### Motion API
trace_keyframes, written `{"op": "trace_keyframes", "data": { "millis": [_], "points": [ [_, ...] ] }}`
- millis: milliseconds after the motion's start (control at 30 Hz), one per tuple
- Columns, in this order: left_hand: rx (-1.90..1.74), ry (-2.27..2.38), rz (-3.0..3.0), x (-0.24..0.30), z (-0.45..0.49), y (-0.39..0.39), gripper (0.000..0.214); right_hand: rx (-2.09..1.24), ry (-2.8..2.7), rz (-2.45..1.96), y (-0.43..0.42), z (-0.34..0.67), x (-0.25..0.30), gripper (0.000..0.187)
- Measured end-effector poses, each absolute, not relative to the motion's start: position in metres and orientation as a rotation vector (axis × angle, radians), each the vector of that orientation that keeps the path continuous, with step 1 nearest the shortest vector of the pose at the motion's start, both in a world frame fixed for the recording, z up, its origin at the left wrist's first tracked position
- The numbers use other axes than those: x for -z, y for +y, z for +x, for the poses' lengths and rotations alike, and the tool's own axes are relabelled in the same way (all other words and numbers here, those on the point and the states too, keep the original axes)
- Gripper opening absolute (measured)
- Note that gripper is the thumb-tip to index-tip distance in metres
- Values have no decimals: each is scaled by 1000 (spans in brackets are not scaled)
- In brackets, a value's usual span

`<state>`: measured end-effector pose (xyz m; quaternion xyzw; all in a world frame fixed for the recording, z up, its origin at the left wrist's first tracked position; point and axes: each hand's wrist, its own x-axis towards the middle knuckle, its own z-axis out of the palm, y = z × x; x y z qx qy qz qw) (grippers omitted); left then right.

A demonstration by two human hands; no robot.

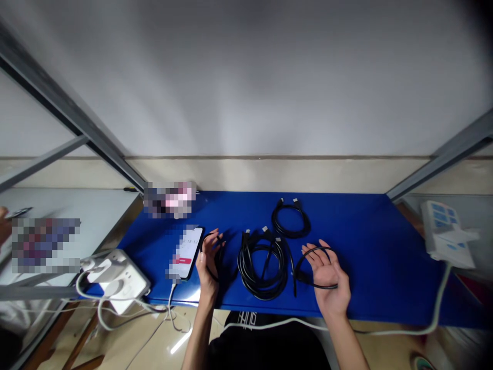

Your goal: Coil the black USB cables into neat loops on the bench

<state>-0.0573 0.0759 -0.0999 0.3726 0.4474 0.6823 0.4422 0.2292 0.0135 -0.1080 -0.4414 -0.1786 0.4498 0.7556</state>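
Note:
My left hand [208, 259] is raised over the front of the blue table, fingers loosely curled, with a loop of black cable [203, 241] around it. My right hand [329, 277] is turned palm up, its fingers loosely bent, and holds another black cable loop [316, 287] that crosses the palm and fingers. Between the hands lie coiled black cables [264, 295] with light metal plugs. Behind them, a smaller coiled black cable [290, 235] lies with its two plugs pointing toward the wall. Whether the loops in both hands belong to one cable, I cannot tell.
Beside my left hand lies a phone [187, 252] with a white cord. A white power strip [123, 280] with plugs sits at the left edge, another white block [449, 234] at the right. Metal posts [96, 146] flank the blue table [365, 226]. Another person's hand [4, 226] shows far left.

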Motion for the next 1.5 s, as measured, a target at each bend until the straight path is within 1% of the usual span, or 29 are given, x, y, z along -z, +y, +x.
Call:
{"op": "trace_keyframes", "data": {
  "millis": [400, 500, 600, 767, 867, 967, 1100, 1200, 1333, 1500],
  "points": [
    [-1704, 1122, 941, 106, -59, 72, 65, -979, -290, -958, 11, 231, 107, 53],
    [-1704, 1116, 961, 109, -60, 71, 64, -967, -235, -976, 11, 230, 105, 57],
    [-1764, 1110, 980, 106, -58, 68, 63, -943, -210, -973, 10, 225, 101, 59],
    [-2098, 1049, 866, 77, -47, 63, 53, -886, -254, -956, 8, 216, 72, 57],
    [-2147, 1002, 843, 48, -40, 64, 49, -801, -344, -903, 11, 226, 42, 58],
    [-2184, 996, 857, 23, -29, 67, 51, -664, -387, -847, 17, 241, 16, 61],
    [-2142, 1018, 903, 8, -14, 71, 49, -548, -403, -825, 21, 245, 5, 58],
    [-2073, 1047, 958, 9, -11, 71, 46, -561, -454, -887, 19, 242, 11, 53],
    [-1993, 1111, 975, 16, -17, 76, 51, -567, -450, -934, 19, 253, 23, 52],
    [-1887, 1130, 944, 20, -15, 90, 51, -568, -386, -960, 26, 280, 31, 52]
  ]
}}
